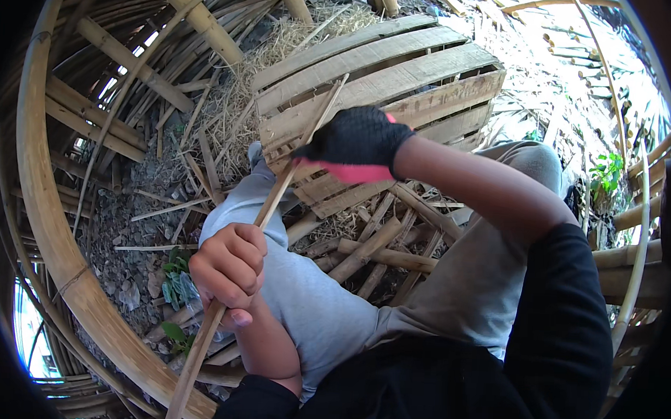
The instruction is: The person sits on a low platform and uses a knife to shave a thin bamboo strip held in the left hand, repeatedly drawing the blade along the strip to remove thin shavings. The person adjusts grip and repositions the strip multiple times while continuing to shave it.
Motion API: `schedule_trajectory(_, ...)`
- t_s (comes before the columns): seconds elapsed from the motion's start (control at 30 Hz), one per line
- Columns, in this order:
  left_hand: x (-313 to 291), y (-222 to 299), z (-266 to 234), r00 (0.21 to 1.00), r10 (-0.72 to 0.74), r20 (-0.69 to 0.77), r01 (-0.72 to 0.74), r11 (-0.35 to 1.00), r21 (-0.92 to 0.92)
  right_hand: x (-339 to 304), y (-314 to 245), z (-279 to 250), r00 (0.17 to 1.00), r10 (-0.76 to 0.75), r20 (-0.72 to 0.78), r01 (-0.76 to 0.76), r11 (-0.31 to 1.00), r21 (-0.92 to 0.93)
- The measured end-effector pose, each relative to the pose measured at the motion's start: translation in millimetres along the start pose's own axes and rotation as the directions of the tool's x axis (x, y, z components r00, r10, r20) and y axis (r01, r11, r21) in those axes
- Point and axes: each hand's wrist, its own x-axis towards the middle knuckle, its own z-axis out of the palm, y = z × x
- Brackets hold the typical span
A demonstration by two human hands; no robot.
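A long, thin bamboo strip (278, 193) slants from the lower left up toward the wooden crate. My left hand (228, 268), which is bare, is closed in a fist around the strip's lower part, and the tail end runs down past it. Farther up, my right hand (358, 142), in a black and pink glove, is closed at the strip, the fingertips mostly hidden by the back of the glove. Whether that hand also holds a small tool cannot be seen. The strip's far tip rises over the slats of the wooden crate (422, 68).
My legs in grey trousers (310, 290) are spread around the work. Cut bamboo pieces (375, 248) lie between them. Straw-like shavings (289, 49) pile up behind the crate. A thick curved bamboo pole (50, 222) bends along the left, and bamboo poles also stand at right.
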Motion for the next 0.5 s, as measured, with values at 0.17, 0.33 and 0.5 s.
schedule_trajectory(0.17, -2, 1, 22, 0.967, 0.025, -0.253, -0.007, 0.997, 0.072, -22, -7, -4, 0.999, 0.019, -0.046, -0.016, 0.999, 0.048)
schedule_trajectory(0.33, -2, 4, 27, 0.944, 0.032, -0.33, 0.007, 0.993, 0.115, -26, 20, 0, 0.971, 0.167, -0.172, -0.14, 0.977, 0.161)
schedule_trajectory(0.5, 8, -2, 36, 0.933, 0.058, -0.355, -0.017, 0.993, 0.118, -32, 46, 9, 0.921, 0.058, -0.385, -0.028, 0.996, 0.084)
